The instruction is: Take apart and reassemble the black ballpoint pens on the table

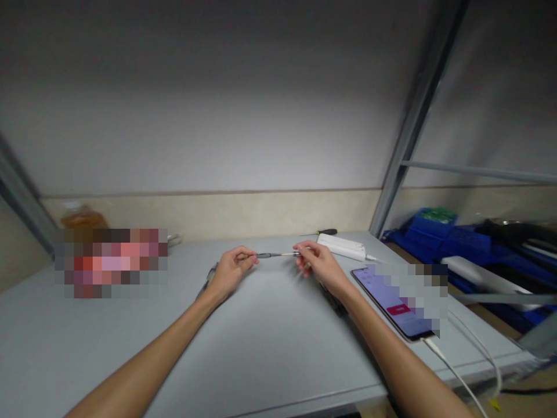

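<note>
Between my two hands a slim tool (270, 255) with a grey handle and a thin brass-coloured shaft is held level above the desk; its exact kind is unclear. My left hand (232, 270) is closed with thumb and fingers on its handle end. My right hand (319, 264) pinches a small metallic part at the shaft's other end; whether this part is separate cannot be told. A dark item (209, 280) lies partly hidden behind my left wrist. Under my right forearm another dark object (334, 301) shows only in part.
The grey desk (261, 348) meets a wall. A screwdriver (326, 232) and a white bar-shaped device (342, 247) lie at the back right, near a cabled phone (391, 307). A bottle (82, 217) and blurred-out items stand left. Metal posts and blue bins (430, 229) are right.
</note>
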Tool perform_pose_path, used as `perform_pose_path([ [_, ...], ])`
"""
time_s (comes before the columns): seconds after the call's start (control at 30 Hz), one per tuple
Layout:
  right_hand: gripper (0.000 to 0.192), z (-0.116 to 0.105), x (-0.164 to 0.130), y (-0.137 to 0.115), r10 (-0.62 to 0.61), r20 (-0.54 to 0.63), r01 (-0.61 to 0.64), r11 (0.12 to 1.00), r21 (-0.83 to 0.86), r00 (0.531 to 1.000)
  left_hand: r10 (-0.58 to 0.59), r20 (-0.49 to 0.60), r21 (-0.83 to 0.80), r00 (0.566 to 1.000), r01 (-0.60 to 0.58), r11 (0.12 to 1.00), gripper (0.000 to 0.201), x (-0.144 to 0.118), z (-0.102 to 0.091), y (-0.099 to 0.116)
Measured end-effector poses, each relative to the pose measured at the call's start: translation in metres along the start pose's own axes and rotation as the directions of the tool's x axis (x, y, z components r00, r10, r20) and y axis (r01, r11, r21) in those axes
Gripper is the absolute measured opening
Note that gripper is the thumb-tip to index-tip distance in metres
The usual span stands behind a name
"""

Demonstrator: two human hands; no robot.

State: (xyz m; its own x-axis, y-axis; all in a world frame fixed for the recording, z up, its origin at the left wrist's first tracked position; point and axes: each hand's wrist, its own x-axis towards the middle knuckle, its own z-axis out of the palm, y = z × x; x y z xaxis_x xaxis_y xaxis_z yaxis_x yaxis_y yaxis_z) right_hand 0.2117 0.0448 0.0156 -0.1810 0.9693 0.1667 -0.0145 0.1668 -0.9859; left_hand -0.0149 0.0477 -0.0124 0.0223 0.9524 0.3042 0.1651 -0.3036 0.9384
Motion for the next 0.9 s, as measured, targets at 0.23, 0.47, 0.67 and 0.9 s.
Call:
perform_pose_path([
  [0.23, 0.037, -0.001, -0.0014, 0.0, 0.105, 0.059, -0.102, 0.994, -0.042, 0.993, -0.073, -0.008, -0.125, 0.997, 0.072, 0.99, 0.033, -0.0023, 0.003, 0.0066],
  [0.47, 0.036, -0.0005, -0.0019, -0.0028, -0.001, -0.01, 0.0, 0.994, -0.107, 1.0, -0.076, -0.002, -0.153, 0.997, 0.075, 0.985, 0.031, -0.0029, 0.0041, 0.0096],
  [0.67, 0.032, -0.0025, 0.0003, 0.0034, -0.083, 0.043, 0.09, 0.971, -0.221, 0.996, -0.077, -0.001, -0.137, 0.997, 0.077, 0.988, 0.03, -0.0021, 0.0021, 0.0056],
  [0.9, 0.042, -0.0008, 0.0003, 0.003, -0.021, -0.012, 0.017, 0.964, -0.264, 1.0, -0.055, 0.001, -0.134, 0.998, 0.055, 0.989, 0.029, -0.0021, 0.0035, 0.0041],
])
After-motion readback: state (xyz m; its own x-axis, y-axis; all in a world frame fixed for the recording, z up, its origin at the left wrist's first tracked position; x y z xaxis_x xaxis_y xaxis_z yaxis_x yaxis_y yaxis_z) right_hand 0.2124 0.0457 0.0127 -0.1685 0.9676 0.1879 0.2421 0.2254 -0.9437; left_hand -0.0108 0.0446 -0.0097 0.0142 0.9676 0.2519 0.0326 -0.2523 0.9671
